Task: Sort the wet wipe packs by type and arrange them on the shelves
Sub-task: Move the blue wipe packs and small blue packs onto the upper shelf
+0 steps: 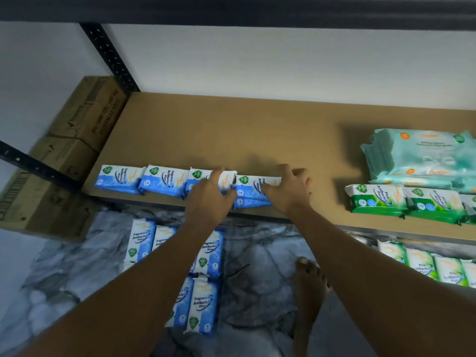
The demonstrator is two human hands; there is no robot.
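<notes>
Four blue packs (164,182) are ranged along the front edge of the fibreboard shelf (231,135). The fourth pack (251,191) is pinched at its right end by the right hand (288,189); the third (226,180) lies under the left hand (208,197), fingers spread, grasp not discernible. The packs are judged light, soft and slick-filmed, best gripped across the short ends. Green packs (376,199) occupy the right front edge, more blue packs (203,302) the marbled floor (257,266).

4 blue-and-white wipe packs (164,183) lie flat in a row along the shelf board's (231,130) front edge. Green pine packs (378,199) line its front right, with pale teal packs (422,155) stacked behind them.
</notes>
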